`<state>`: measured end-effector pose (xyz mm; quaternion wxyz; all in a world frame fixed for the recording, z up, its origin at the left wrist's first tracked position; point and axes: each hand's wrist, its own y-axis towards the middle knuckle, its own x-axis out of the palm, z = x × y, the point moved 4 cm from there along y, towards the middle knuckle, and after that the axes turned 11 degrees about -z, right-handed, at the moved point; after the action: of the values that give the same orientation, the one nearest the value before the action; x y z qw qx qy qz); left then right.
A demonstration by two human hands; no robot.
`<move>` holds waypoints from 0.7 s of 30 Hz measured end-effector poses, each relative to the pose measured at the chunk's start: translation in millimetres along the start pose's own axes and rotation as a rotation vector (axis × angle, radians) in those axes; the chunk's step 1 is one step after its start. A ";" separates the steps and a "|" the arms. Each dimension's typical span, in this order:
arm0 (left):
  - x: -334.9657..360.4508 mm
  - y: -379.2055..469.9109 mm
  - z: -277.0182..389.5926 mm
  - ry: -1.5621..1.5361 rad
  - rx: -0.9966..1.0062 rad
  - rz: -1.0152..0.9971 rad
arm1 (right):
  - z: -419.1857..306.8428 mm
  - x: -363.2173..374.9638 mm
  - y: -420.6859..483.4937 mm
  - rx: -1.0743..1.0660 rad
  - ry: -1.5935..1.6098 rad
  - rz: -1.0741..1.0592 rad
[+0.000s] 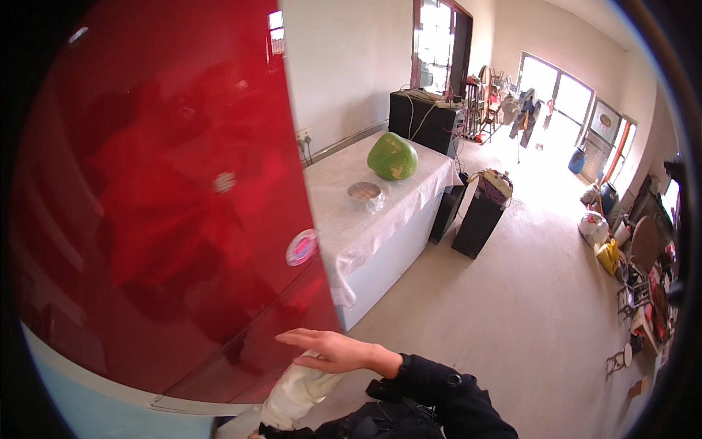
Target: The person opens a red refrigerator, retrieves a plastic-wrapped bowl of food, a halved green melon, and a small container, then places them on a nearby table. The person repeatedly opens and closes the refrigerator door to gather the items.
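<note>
At the bottom centre my right hand (337,351) is stretched out to the left in a black sleeve. Its fingers are straight and its thumb stands apart below them. Just under it is a cream-white fabric piece (296,392), a cloth or a glove; I cannot tell which, nor whether the hand touches it. A small patch of skin at the lower edge, beside the fabric's lower end, may be my left hand (254,434); the rest is hidden or cut off. Close on the left stands a glossy red panel (181,208) with a flower pattern, seemingly a refrigerator door, bearing an oval sticker (301,247).
Beyond the panel, a white cloth-covered chest (384,263) carries a green melon (392,156) and a bowl (364,192) with plastic film. Black speaker-like boxes (476,229) stand past it. Along the right wall lie bags, stools (620,359) and blue barrels (577,160).
</note>
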<state>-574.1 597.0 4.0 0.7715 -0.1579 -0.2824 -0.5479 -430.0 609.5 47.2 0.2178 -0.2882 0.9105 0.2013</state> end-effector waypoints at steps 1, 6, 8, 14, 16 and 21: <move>8.7 29.8 -12.4 -0.088 -0.020 -0.024 | 8.7 -15.7 -30.2 0.047 0.129 0.024; 42.4 174.7 -54.3 -0.347 -0.134 -0.134 | 40.1 -107.9 -148.2 0.336 -0.129 0.082; 46.0 223.0 -63.5 -0.386 -0.166 -0.141 | 53.8 -138.7 -176.6 0.338 -0.084 0.169; -3.2 311.6 -48.5 -0.375 -0.423 0.077 | 137.3 -219.1 -226.8 0.237 0.803 0.795; -45.9 340.5 -28.2 -0.192 -0.150 0.391 | 165.8 -250.3 -247.6 0.177 1.113 0.939; -139.3 414.1 4.4 0.092 0.177 0.755 | 222.4 -339.9 -269.9 0.341 1.220 0.817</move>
<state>-221.8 849.7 -50.0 0.9412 -0.1588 -0.2160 -0.2054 48.9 664.3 -27.0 -0.3754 0.0498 0.9226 -0.0731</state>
